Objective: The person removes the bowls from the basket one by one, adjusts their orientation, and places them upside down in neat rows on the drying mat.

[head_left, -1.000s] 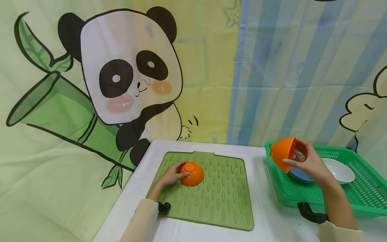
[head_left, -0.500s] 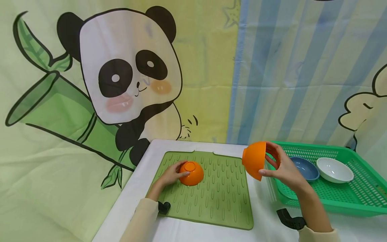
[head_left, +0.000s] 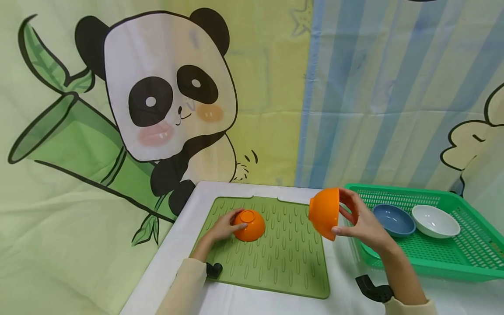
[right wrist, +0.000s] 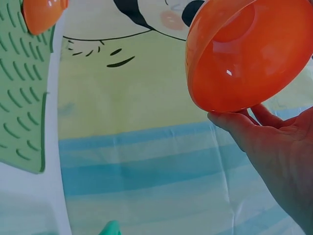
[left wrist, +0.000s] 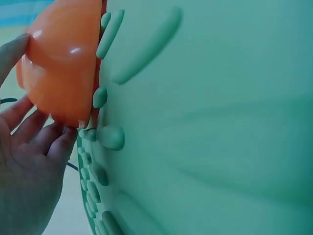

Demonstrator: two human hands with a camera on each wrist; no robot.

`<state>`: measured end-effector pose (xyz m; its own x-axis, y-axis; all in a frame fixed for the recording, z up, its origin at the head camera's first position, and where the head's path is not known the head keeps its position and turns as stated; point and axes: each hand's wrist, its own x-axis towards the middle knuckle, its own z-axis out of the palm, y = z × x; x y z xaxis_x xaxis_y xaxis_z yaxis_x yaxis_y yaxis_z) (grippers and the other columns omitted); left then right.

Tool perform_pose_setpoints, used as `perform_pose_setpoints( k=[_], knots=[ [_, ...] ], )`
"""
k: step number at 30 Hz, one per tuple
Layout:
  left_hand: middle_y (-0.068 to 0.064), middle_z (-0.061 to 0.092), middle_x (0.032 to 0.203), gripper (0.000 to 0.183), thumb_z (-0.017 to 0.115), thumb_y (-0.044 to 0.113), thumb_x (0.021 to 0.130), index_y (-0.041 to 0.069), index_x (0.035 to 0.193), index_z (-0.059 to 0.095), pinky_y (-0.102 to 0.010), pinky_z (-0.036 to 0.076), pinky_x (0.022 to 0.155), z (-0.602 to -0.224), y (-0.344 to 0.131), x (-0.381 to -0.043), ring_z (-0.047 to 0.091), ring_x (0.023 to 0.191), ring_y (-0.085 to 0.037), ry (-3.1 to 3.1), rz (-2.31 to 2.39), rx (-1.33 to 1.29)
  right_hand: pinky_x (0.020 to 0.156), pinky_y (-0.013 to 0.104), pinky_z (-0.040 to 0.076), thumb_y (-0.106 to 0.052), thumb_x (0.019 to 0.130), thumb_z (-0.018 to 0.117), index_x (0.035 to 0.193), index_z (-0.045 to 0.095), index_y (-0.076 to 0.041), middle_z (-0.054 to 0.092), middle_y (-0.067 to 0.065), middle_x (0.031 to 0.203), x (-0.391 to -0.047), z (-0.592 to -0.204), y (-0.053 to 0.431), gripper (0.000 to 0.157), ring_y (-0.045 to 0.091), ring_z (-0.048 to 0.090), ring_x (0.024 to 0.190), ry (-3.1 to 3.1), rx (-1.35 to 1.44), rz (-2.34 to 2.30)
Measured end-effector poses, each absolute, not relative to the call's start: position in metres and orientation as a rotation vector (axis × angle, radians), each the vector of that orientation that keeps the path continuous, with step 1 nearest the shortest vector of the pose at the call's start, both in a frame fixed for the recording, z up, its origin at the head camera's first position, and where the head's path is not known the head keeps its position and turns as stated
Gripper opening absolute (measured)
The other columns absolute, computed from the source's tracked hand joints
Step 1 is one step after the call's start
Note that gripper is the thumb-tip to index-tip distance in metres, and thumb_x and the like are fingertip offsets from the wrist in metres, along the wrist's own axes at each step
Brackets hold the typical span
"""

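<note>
An orange bowl (head_left: 253,231) lies upside down on the green ribbed mat (head_left: 283,262), its foot ring facing up. My left hand (head_left: 223,227) grips it from the left side, thumb and fingers spread around its wall, as the left wrist view also shows on the bowl (left wrist: 63,63). Above the mat's right edge, my right hand (head_left: 364,223) holds a second orange bowl (head_left: 324,214) in the air by its rim. That bowl is tipped on its side with its mouth toward the right; its inside (right wrist: 259,58) shows in the right wrist view.
On the right stands a green plastic basket (head_left: 425,267) with a blue bowl (head_left: 393,220) and a white bowl (head_left: 436,222) in it. A white cloth (head_left: 303,304) covers the table. Behind hangs a curtain (head_left: 267,109) printed with a panda.
My right hand has carried the second orange bowl leftward from over the basket to the mat's right edge, uncovering the blue bowl. The left hand and its bowl stay in place.
</note>
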<state>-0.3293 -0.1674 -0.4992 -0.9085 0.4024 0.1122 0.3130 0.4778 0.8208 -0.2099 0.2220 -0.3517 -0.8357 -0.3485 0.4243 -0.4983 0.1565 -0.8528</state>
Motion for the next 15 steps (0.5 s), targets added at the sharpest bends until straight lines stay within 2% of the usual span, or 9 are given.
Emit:
perform_pose_setpoints(
  k=[2, 5, 8, 9, 12, 15],
  knots=[
    [-0.014, 0.043, 0.137, 0.072, 0.066, 0.037, 0.085, 0.009, 0.143, 0.033, -0.048, 0.039, 0.097, -0.498, -0.167, -0.328, 0.046, 0.121, -0.03, 2.65, 1.38, 0.616, 0.095, 0.013, 0.036, 0.007, 0.074, 0.071, 0.14, 0.021, 0.0, 0.032, 0.015, 0.135, -0.21, -0.354, 0.221, 0.083, 0.007, 0.037, 0.122, -2.29, 0.85, 1.775],
    [-0.011, 0.031, 0.147, 0.077, 0.063, 0.047, 0.084, 0.018, 0.146, 0.029, -0.058, 0.031, 0.099, -0.496, -0.163, -0.326, 0.034, 0.129, -0.034, 2.742, 1.34, 0.603, 0.095, 0.013, 0.036, 0.006, 0.074, 0.071, 0.139, 0.021, 0.001, 0.032, 0.015, 0.135, -0.21, -0.358, 0.219, 0.083, 0.006, 0.037, 0.122, -2.295, 0.846, 1.776],
    [-0.006, 0.023, 0.151, 0.072, 0.06, 0.05, 0.085, 0.024, 0.145, 0.031, -0.062, 0.025, 0.1, -0.487, -0.153, -0.32, 0.025, 0.134, -0.033, 2.85, 1.435, 0.562, 0.095, 0.013, 0.035, 0.006, 0.073, 0.072, 0.139, 0.021, 0.0, 0.032, 0.015, 0.135, -0.211, -0.359, 0.218, 0.084, 0.006, 0.036, 0.122, -2.291, 0.854, 1.778],
    [-0.007, 0.026, 0.149, 0.067, 0.059, 0.048, 0.086, 0.022, 0.143, 0.035, -0.061, 0.026, 0.101, -0.482, -0.147, -0.317, 0.026, 0.134, -0.033, 2.877, 1.514, 0.557, 0.095, 0.013, 0.035, 0.006, 0.073, 0.072, 0.139, 0.022, 0.001, 0.033, 0.015, 0.135, -0.211, -0.358, 0.217, 0.084, 0.007, 0.036, 0.122, -2.285, 0.861, 1.782],
    [-0.012, 0.046, 0.135, 0.051, 0.059, 0.037, 0.09, 0.012, 0.132, 0.048, -0.052, 0.037, 0.097, -0.464, -0.124, -0.301, 0.043, 0.123, -0.031, 2.803, 1.879, 0.452, 0.096, 0.015, 0.036, 0.006, 0.073, 0.072, 0.139, 0.022, 0.0, 0.033, 0.014, 0.135, -0.211, -0.358, 0.215, 0.083, 0.009, 0.037, 0.123, -2.259, 0.889, 1.807],
    [-0.02, 0.057, 0.117, 0.043, 0.055, 0.03, 0.094, -0.001, 0.123, 0.052, -0.045, 0.046, 0.091, -0.449, -0.094, -0.279, 0.055, 0.108, -0.035, 2.367, 2.246, 0.45, 0.096, 0.016, 0.036, 0.006, 0.073, 0.071, 0.139, 0.023, 0.0, 0.034, 0.014, 0.135, -0.211, -0.357, 0.213, 0.082, 0.011, 0.037, 0.123, -2.232, 0.931, 1.838]
  ],
)
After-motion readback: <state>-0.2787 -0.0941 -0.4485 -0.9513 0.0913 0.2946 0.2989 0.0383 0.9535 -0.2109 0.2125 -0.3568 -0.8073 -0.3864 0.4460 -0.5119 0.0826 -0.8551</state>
